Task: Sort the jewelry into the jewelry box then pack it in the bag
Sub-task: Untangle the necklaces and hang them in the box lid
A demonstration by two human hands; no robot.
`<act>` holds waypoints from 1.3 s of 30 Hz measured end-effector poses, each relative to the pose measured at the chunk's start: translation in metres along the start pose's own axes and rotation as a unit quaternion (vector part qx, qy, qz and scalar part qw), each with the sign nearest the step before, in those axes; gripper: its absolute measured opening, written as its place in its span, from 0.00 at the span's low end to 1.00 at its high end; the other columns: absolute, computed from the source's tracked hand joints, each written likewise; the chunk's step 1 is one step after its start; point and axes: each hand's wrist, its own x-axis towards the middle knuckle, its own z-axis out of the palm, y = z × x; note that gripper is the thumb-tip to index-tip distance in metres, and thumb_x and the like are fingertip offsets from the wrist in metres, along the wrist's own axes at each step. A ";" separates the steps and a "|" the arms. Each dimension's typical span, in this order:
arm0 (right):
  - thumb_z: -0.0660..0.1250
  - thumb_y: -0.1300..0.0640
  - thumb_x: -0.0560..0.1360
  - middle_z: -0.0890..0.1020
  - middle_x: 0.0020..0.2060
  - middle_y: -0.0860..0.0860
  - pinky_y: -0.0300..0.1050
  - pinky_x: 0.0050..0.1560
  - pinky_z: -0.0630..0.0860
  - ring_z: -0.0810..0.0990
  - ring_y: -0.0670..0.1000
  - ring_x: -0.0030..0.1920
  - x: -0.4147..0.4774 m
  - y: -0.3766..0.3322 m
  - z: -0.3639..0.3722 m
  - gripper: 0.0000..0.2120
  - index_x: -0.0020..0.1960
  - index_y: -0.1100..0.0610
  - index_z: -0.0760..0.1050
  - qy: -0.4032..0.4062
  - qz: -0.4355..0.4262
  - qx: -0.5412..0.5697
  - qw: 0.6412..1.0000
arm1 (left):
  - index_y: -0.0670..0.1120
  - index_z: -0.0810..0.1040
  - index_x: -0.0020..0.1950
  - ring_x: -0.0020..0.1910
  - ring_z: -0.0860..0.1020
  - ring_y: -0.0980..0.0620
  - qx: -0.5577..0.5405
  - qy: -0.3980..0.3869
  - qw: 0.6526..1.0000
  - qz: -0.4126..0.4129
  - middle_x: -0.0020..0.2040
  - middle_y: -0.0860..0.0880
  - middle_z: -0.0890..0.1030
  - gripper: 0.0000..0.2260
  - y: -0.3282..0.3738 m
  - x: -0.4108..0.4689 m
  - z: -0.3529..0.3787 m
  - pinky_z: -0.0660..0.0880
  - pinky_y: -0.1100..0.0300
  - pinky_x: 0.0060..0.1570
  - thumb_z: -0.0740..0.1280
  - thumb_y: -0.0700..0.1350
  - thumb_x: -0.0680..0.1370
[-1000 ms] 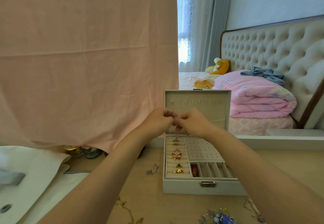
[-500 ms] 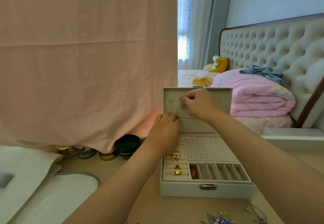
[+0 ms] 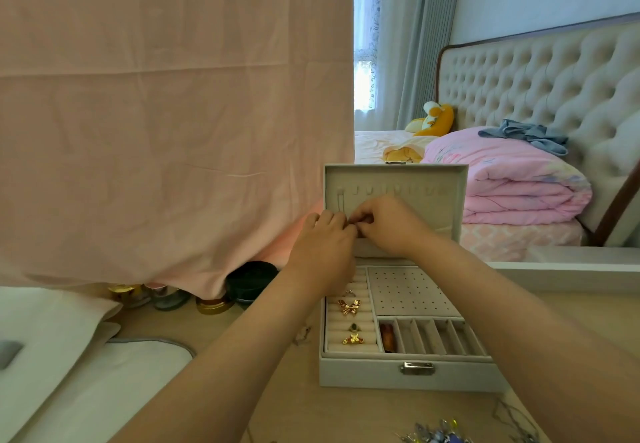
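Observation:
The grey jewelry box [image 3: 408, 378] stands open on the table, its lid [image 3: 446, 200] upright. A thin necklace chain [image 3: 338, 200] hangs from the leftmost hook in the lid. My left hand [image 3: 323, 238] and my right hand [image 3: 386, 226] meet fingertip to fingertip in front of the lid, both pinched at the chain's lower end, which is mostly hidden. The ring rolls hold a gold butterfly ring [image 3: 349, 307], a green ring [image 3: 354, 327] and a gold ring [image 3: 352, 339]. An amber piece [image 3: 387, 337] lies in a slot.
Loose jewelry [image 3: 438, 437] and a thin chain [image 3: 512, 415] lie at the table's front edge. A white fabric item with grey edging [image 3: 104, 373] is at the left. Small jars [image 3: 211, 304] stand under a hanging pink cloth [image 3: 173, 113]. A bed is behind.
My right hand has come down from the hook row to meet my left hand, which has risen a little. The chain now hangs from the leftmost hook.

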 end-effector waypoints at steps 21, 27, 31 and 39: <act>0.66 0.55 0.79 0.81 0.49 0.42 0.44 0.55 0.78 0.79 0.44 0.51 -0.059 -0.064 0.000 0.08 0.55 0.48 0.82 -0.049 -0.046 -0.037 0.997 | 0.51 0.76 0.60 0.50 0.70 0.57 -0.191 0.046 0.977 -0.078 0.54 0.56 0.73 0.10 -0.033 -0.077 -0.044 0.69 0.62 0.45 0.65 0.46 0.79; 0.66 0.53 0.74 0.83 0.48 0.41 0.43 0.46 0.77 0.80 0.46 0.49 -0.081 -0.106 0.037 0.10 0.52 0.44 0.83 -0.137 -0.111 -0.175 0.969 | 0.49 0.80 0.53 0.46 0.78 0.52 -0.238 -0.090 0.952 -0.169 0.48 0.54 0.80 0.06 -0.044 -0.126 -0.032 0.77 0.54 0.48 0.66 0.46 0.78; 0.69 0.56 0.71 0.83 0.47 0.44 0.42 0.40 0.70 0.80 0.50 0.47 -0.083 -0.116 0.062 0.09 0.49 0.46 0.83 -0.185 -0.127 -0.219 0.950 | 0.52 0.80 0.60 0.50 0.77 0.54 -0.244 -0.128 0.941 -0.196 0.54 0.54 0.80 0.11 -0.046 -0.150 -0.019 0.72 0.61 0.46 0.66 0.45 0.78; 0.72 0.53 0.72 0.84 0.47 0.48 0.44 0.46 0.76 0.81 0.52 0.48 -0.075 -0.118 0.091 0.08 0.50 0.48 0.84 -0.226 -0.125 -0.288 0.922 | 0.53 0.79 0.60 0.52 0.77 0.56 -0.284 -0.118 0.925 -0.223 0.56 0.54 0.79 0.10 -0.052 -0.167 -0.007 0.76 0.61 0.53 0.66 0.46 0.80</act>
